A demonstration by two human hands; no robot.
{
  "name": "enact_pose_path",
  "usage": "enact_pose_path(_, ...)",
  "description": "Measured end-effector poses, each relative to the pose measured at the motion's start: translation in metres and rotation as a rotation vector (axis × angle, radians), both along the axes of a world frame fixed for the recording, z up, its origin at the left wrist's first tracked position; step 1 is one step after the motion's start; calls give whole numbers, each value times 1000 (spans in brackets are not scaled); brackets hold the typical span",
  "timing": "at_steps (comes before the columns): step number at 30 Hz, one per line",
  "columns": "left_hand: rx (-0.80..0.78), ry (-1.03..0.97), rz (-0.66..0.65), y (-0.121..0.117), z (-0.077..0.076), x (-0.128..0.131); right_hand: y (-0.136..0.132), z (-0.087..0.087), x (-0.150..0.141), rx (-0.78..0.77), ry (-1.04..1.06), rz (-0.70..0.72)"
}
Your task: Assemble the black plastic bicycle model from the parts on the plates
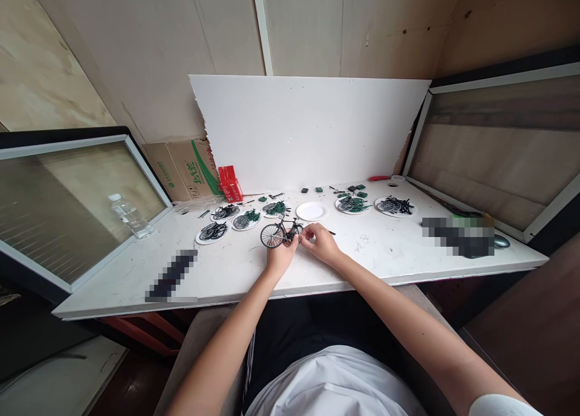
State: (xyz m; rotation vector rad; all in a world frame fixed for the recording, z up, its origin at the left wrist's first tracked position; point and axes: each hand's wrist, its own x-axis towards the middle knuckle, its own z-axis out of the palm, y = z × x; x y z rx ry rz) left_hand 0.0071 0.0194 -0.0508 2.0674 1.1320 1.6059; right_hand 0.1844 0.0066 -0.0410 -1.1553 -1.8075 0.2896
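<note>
A small black model bicycle point(273, 236) stands upright over the front part of the table, its larger-looking wheel to the left. My left hand point(281, 256) grips it from below, thumb and fingers closed at the lower frame. At the bicycle's right end, my right hand point(321, 242) has its fingertips pinched together beside the rear wheel. Whatever is between those fingertips is too small to make out. A thin dark rod point(332, 233) lies just beyond the right hand.
Plates of dark and green plastic parts, such as the left plate point(211, 233) and right plate point(396, 207), line the back. Between them sits a white plate point(312, 211). A red box point(231, 184), bottle point(129, 216), red-handled tool point(379, 178) and mouse point(501, 241) border the white table point(362, 259).
</note>
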Motion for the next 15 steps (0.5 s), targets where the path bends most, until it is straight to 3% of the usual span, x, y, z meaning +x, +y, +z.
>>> enact_pose_path(15, 3, 25, 23, -1, 1, 0, -1, 1, -1, -55, -45, -21)
